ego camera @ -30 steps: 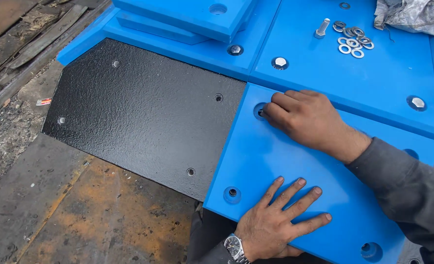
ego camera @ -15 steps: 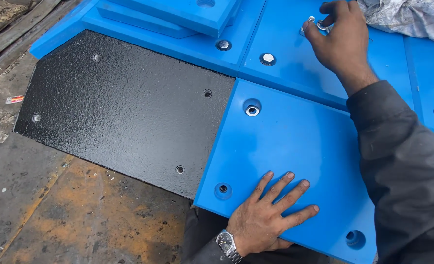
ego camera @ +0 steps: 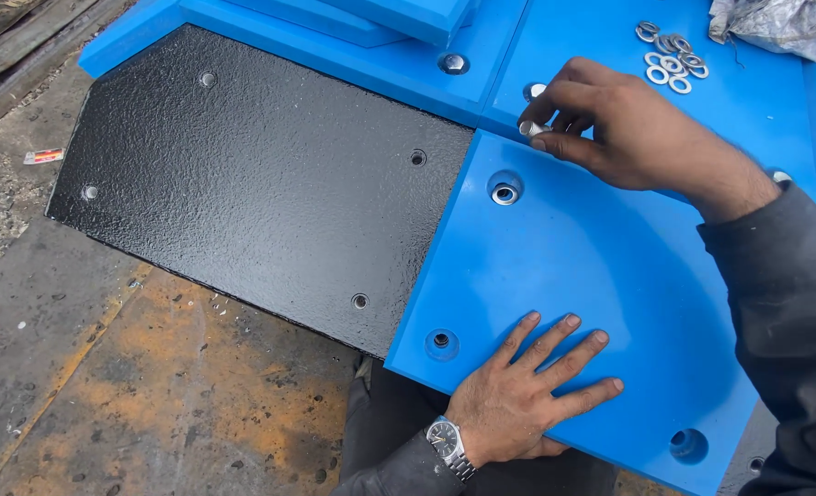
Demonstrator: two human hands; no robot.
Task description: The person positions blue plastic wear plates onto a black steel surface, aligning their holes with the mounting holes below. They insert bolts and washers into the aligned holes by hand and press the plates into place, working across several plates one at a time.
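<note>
Blue plate (ego camera: 592, 276) lies at the near right, its left edge lapping over a black textured plate (ego camera: 261, 193) that stretches to the left. Three counterbored holes show in the blue plate: one at the far left corner with a metal washer (ego camera: 505, 194) seated in it, one at the near left (ego camera: 442, 342), one at the near right (ego camera: 688, 445). The left hand (ego camera: 527, 395) rests flat on the near edge of the blue plate, fingers spread wide, a steel wristwatch (ego camera: 448, 445) on the wrist. The right hand (ego camera: 633, 129) hangs above the plate's far edge, thumb and fingers pinched narrowly on a small pale metal piece (ego camera: 530, 128); what kind of piece I cannot tell. The black plate shows four small holes. At the far right a loose cluster of about eight washers (ego camera: 670, 57) lies on another blue panel (ego camera: 592, 37), beside a crumpled grey cloth (ego camera: 785, 23). Rusty steel flooring (ego camera: 132, 386) fills the near left.
</note>
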